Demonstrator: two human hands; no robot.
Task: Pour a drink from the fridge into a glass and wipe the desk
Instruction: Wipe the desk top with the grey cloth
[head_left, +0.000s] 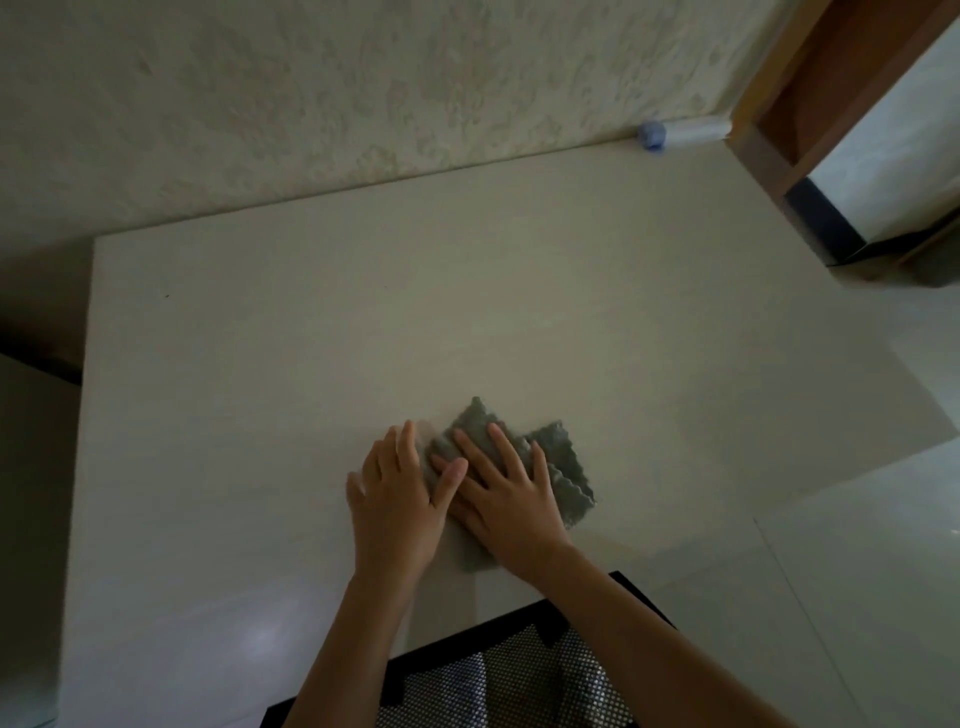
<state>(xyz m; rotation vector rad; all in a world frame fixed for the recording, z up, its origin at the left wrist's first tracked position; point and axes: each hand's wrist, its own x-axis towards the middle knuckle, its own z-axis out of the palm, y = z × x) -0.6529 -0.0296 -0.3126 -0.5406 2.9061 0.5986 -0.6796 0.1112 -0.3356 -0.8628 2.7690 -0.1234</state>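
A grey cloth (563, 470) with a wavy edge lies flat on the pale desk (311, 338), near its front edge. My right hand (506, 499) presses flat on the cloth with fingers spread. My left hand (397, 491) rests beside it on the left, fingers apart, its thumb over the cloth's left part and touching my right hand. Most of the cloth is hidden under both hands. No glass or drink is in view.
A white bottle with a blue cap (680, 132) lies on its side at the desk's far right corner against the textured wall. A black mesh chair back (498, 670) sits below my arms. A wooden door frame (789, 104) stands at the right; tiled floor lies beside the desk.
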